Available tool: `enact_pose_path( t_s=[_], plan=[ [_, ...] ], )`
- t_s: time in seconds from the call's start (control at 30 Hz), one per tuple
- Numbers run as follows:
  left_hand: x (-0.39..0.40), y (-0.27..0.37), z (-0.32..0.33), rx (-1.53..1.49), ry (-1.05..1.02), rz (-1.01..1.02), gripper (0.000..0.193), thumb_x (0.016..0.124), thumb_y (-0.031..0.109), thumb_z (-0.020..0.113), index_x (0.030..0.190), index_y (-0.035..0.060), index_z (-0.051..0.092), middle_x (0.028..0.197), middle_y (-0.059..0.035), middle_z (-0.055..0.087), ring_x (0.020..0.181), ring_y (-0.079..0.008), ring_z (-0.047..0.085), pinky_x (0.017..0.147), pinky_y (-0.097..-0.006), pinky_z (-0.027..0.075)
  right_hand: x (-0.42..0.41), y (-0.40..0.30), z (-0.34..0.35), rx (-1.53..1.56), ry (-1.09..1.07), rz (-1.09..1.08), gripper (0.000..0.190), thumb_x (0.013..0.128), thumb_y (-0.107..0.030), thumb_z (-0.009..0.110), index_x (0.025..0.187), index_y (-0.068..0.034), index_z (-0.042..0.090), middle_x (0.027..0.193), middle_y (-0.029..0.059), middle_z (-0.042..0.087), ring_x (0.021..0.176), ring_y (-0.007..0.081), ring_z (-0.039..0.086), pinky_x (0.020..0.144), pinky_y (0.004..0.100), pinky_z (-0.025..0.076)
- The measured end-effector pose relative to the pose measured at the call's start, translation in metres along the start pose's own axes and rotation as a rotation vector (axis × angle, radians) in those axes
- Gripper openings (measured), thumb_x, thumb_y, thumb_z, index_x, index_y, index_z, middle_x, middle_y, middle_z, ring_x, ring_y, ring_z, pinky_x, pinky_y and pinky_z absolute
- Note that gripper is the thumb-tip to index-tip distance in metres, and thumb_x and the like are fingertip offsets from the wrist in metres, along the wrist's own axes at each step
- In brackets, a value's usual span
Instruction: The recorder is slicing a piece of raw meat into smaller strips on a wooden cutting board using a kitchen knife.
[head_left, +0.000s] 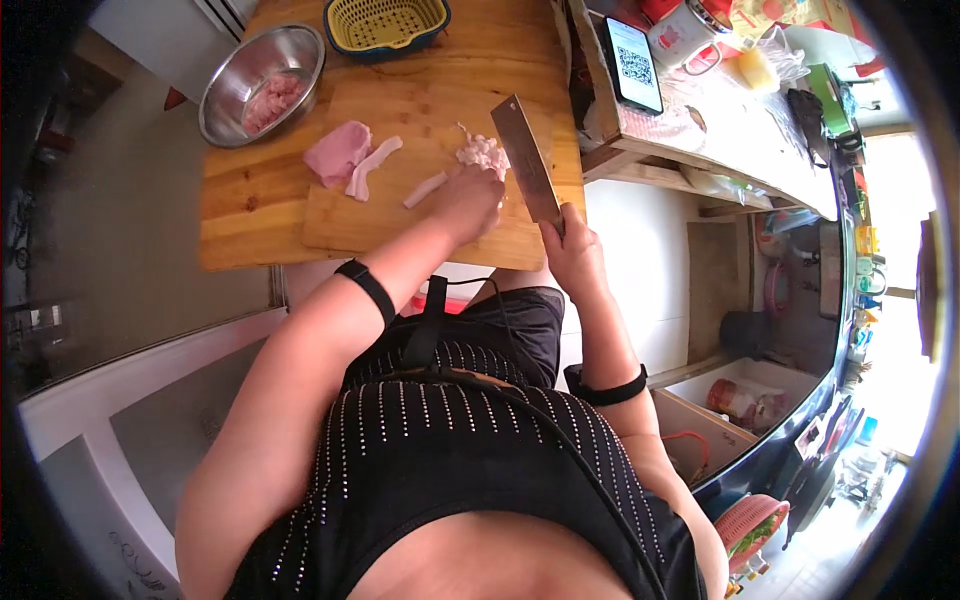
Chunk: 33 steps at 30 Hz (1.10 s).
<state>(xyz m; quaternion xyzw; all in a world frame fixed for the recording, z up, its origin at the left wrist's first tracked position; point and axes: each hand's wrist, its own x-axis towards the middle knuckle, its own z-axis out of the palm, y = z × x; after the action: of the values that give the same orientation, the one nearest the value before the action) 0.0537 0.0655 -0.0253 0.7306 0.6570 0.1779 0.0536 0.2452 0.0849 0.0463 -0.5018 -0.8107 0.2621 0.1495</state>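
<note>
My right hand (576, 251) grips the handle of a cleaver (527, 161), whose broad blade is raised beside a heap of diced pale meat (484, 152). With bent fingers, my left hand (472, 201) reaches to the near side of that heap. A short strip of meat (425, 190) sticks out from beside my left hand; its other end is hidden, as are my fingertips. Further left on the wooden cutting board (409, 225) lie a pink chunk of raw meat (336, 152) and a longer pale strip (373, 168).
A steel bowl with minced meat (274, 101) stands at the table's left corner. Behind the board sits a yellow plastic basket (386, 22). On a shelf at the right are a phone (634, 66) and a mug (686, 37). The wooden table (240, 217) ends close before me.
</note>
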Motion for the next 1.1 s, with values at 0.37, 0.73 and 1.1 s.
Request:
enact_pose_path(
  t_s=[0.37,0.73,1.1],
  plan=[
    [-0.002,-0.054,-0.020,-0.047,0.276,-0.358,0.005,0.070,0.015,0.066,0.066,0.0118,0.066,0.075,-0.0084,0.062,0.073,-0.0281,0.061,0.066,-0.0426,0.046,0.005,-0.016,0.020,-0.060,-0.158,-0.027,0.024,0.087,-0.027,0.057,0.094,-0.006,0.049,0.079,0.0218,0.064,0.077,0.0434,0.061,0.068,0.0526,0.047],
    [-0.008,-0.063,-0.014,-0.019,0.326,-0.270,0.009,0.070,0.015,0.068,0.067,0.0072,0.065,0.076,-0.0117,0.062,0.071,-0.0301,0.062,0.064,-0.0426,0.049,0.017,-0.011,0.029,-0.155,-0.296,-0.063,0.026,0.089,-0.029,0.055,0.096,-0.005,0.049,0.082,0.0237,0.064,0.079,0.0440,0.061,0.071,0.0530,0.048],
    [-0.020,-0.073,-0.021,-0.343,0.259,-0.425,0.009,0.076,0.013,0.064,0.081,0.0056,0.062,0.084,-0.0117,0.064,0.080,-0.0313,0.062,0.069,-0.0410,0.049,0.028,-0.006,0.043,-0.073,-0.207,-0.059,0.026,0.089,-0.029,0.055,0.096,-0.004,0.049,0.081,0.0260,0.063,0.079,0.0456,0.061,0.071,0.0535,0.048]
  ],
)
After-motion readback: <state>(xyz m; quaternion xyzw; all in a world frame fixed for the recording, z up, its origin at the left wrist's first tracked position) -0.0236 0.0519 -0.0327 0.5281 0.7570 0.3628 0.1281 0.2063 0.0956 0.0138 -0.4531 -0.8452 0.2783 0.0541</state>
